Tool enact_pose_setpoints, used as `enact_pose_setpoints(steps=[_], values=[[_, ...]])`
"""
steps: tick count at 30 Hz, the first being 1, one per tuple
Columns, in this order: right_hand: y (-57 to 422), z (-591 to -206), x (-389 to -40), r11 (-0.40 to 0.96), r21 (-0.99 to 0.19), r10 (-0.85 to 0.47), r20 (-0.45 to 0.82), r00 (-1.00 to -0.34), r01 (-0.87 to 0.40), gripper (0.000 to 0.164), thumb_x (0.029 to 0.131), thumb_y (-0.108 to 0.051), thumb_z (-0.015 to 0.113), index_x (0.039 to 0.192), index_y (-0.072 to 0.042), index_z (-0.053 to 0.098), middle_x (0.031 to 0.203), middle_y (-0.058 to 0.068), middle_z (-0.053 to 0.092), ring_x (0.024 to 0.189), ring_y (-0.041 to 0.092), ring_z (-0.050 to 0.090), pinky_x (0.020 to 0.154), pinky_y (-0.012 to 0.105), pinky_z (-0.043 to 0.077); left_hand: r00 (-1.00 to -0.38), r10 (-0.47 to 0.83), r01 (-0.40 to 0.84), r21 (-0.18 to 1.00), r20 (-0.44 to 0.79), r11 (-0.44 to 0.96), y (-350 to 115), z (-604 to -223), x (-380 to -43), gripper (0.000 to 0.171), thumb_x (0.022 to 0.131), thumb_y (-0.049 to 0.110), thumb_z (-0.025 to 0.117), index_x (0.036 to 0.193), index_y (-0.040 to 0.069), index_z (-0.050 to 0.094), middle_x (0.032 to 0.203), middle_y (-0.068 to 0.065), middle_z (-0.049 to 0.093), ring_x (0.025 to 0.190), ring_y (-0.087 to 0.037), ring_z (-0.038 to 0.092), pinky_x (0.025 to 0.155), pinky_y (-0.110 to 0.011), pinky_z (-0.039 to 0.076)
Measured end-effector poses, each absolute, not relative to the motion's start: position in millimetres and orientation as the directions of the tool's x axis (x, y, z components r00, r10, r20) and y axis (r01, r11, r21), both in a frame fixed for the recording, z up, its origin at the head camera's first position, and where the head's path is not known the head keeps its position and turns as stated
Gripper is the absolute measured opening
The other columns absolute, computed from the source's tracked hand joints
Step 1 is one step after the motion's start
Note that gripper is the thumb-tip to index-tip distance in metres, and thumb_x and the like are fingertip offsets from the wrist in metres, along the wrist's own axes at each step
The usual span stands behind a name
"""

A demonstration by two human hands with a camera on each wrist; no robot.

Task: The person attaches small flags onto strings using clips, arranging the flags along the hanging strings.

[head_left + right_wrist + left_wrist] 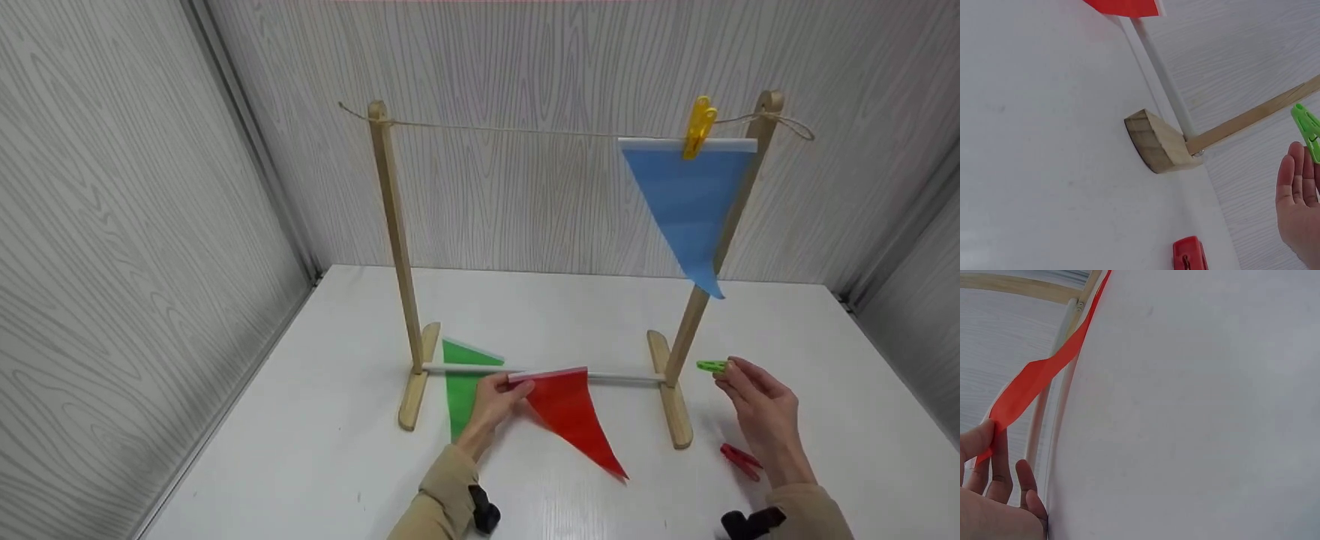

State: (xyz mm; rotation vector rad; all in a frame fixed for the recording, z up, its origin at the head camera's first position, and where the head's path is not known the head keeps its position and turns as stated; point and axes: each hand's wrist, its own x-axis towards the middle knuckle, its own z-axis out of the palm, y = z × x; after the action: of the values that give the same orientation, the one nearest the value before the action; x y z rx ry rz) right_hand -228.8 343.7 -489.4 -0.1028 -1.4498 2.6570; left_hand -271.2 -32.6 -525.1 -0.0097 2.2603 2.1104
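Observation:
My left hand [493, 405] pinches the white-edged top corner of a red triangular pennant [574, 412], its tip hanging down to the right. In the left wrist view the thumb and fingers press on the red cloth [1033, 382]. Beyond the right post, my right hand [765, 409] holds a green clothespin [711, 366] between thumb and fingers. That green clothespin [1307, 129] points up from the fingertips in the right wrist view. Behind the left hand lies a green pennant [461, 382], partly covered by the hand and a white bar.
A wooden stand has a left post [395, 240], a right post [686, 330] and a low white bar [622, 376]. Along its top runs a string [510, 129]. A yellow clothespin [699, 127] holds a blue pennant [690, 202] there. A red clothespin [741, 461] lies near my right wrist.

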Motion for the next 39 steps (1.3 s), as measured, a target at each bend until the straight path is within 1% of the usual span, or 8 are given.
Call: enact_pose_setpoints(steps=[6,9,14,17,20,24,27,39], values=[[334.2,-481.9,-229.6,-0.612,-0.789,0.069,0.015,-0.997,-0.055,0.021,0.101,-0.009,0.057,0.117,-0.009,0.071,0.111,0.000,0.071,0.106,0.009,0.071,0.094,0.021,0.055,-0.999,-0.009,-0.031,0.994,-0.031,0.105,-32.6,-515.5,-267.4,0.029,0.093,0.020,0.072,0.108,-0.005,0.072,0.103,-0.018,0.076,0.087,-0.012,0.063,0.087,-0.035,0.055],[329.3,-478.1,-230.1,-0.621,-0.782,0.062,0.020,-0.998,-0.054,0.021,0.101,-0.013,0.056,0.117,-0.011,0.071,0.113,-0.002,0.070,0.109,0.008,0.071,0.094,0.021,0.055,-0.999,-0.017,-0.046,0.993,-0.045,0.109,-33.0,-513.7,-267.9,0.030,0.093,0.025,0.073,0.109,0.000,0.073,0.105,-0.013,0.076,0.092,-0.014,0.064,0.094,-0.037,0.055],[319.7,-470.1,-229.0,-0.629,-0.771,0.067,0.069,-0.995,-0.096,0.023,0.103,-0.013,0.054,0.118,-0.010,0.070,0.115,-0.001,0.070,0.113,0.010,0.070,0.095,0.022,0.055,-0.998,-0.017,-0.061,0.993,-0.059,0.099,-33.9,-503.7,-267.0,0.032,0.093,0.029,0.074,0.112,0.004,0.073,0.107,-0.011,0.076,0.096,-0.018,0.066,0.101,-0.044,0.054],[314.0,-464.3,-227.3,-0.635,-0.761,0.074,0.106,-0.992,-0.129,0.024,0.103,-0.012,0.053,0.121,-0.008,0.068,0.117,0.002,0.068,0.113,0.011,0.070,0.096,0.022,0.054,-0.997,-0.014,-0.074,0.994,-0.073,0.078,-35.3,-496.7,-268.1,0.033,0.092,0.031,0.075,0.110,0.004,0.074,0.104,-0.009,0.076,0.095,-0.017,0.066,0.100,-0.043,0.055],[308.1,-458.2,-226.0,-0.642,-0.751,0.076,0.141,-0.987,-0.157,0.024,0.103,-0.011,0.053,0.123,-0.006,0.066,0.118,0.003,0.066,0.114,0.012,0.070,0.097,0.023,0.054,-0.998,0.004,-0.069,0.997,-0.069,0.031,-36.9,-488.5,-269.7,0.033,0.092,0.029,0.075,0.109,0.001,0.075,0.101,-0.009,0.077,0.092,-0.016,0.065,0.095,-0.037,0.056],[300.1,-450.8,-224.8,-0.650,-0.731,0.083,0.201,-0.976,-0.206,0.025,0.103,-0.010,0.051,0.122,-0.003,0.065,0.117,0.006,0.065,0.114,0.014,0.070,0.098,0.024,0.053,-0.997,0.057,-0.050,0.996,-0.046,-0.067,-39.2,-476.0,-269.8,0.034,0.093,0.025,0.074,0.114,-0.002,0.073,0.105,-0.011,0.077,0.090,-0.015,0.071,0.092,-0.032,0.059],[294.2,-446.4,-223.4,-0.654,-0.717,0.092,0.244,-0.965,-0.243,0.025,0.104,-0.008,0.049,0.121,-0.002,0.066,0.116,0.008,0.065,0.113,0.015,0.071,0.099,0.026,0.053,-0.996,0.086,-0.041,0.992,-0.031,-0.117,-40.9,-467.2,-269.5,0.036,0.093,0.024,0.074,0.117,-0.002,0.072,0.107,-0.013,0.076,0.090,-0.016,0.074,0.092,-0.033,0.059],[272.2,-429.4,-212.8,-0.622,-0.693,0.095,0.394,-0.914,-0.364,0.026,0.103,0.001,0.046,0.122,0.003,0.064,0.117,0.012,0.063,0.112,0.019,0.071,0.101,0.027,0.052,-0.992,0.098,0.067,0.990,0.080,-0.123,-43.5,-441.4,-268.9,0.034,0.094,0.022,0.073,0.117,-0.003,0.072,0.107,-0.016,0.076,0.091,-0.018,0.075,0.091,-0.035,0.060]])
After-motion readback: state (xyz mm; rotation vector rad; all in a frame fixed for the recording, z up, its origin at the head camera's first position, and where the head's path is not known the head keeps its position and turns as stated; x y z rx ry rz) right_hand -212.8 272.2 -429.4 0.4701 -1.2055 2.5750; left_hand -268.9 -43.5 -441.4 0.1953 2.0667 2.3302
